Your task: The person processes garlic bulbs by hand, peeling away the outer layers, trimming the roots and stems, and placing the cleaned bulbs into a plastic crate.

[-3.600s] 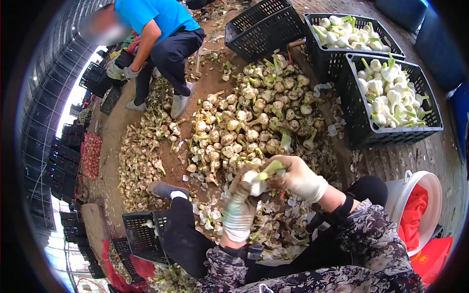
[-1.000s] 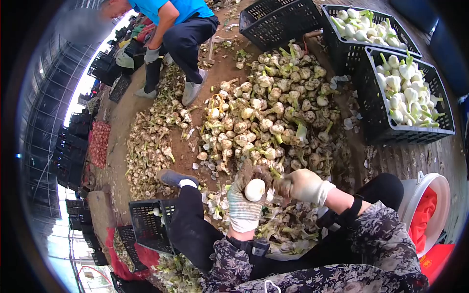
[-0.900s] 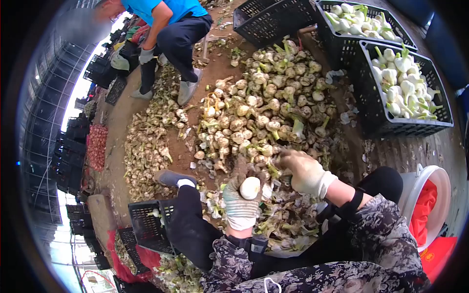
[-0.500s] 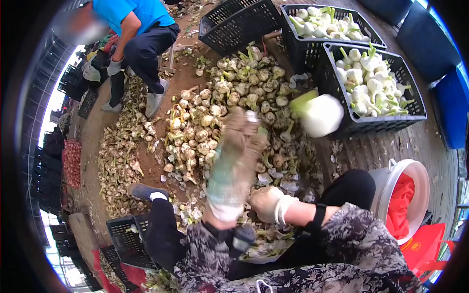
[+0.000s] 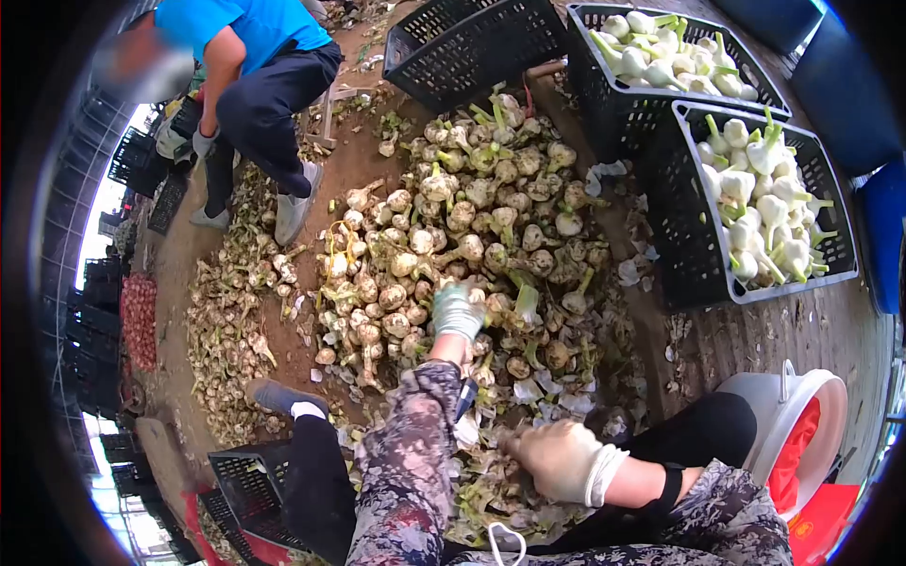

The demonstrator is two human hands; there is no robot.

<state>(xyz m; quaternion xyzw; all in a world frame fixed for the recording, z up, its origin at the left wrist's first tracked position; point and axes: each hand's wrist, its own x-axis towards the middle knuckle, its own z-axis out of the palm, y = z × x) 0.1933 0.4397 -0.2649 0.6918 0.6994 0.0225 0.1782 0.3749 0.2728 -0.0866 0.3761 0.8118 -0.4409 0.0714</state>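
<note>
I can read no text; the small yellow mark point(image 5: 802, 529) on the bright red bag point(image 5: 832, 507) beside my round white plastic bucket point(image 5: 768, 407) is illegible.

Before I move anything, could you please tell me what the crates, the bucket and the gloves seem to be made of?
Crates: probably dull black plastic, given the slotted walls. Bucket: likely smooth white plastic, with a soft sheen. Gloves: seemingly matte fabric, gathered at the right wrist; any coating unclear.

From my post, I see the left arm point(image 5: 412, 453) stretched forward, the gloved left hand point(image 5: 457, 311) back-up, its fingertips hidden. Lower in my view, the right forearm point(image 5: 640, 487) slants inward, the gloved right hand point(image 5: 559, 459) curled, fingers blurred.
</note>
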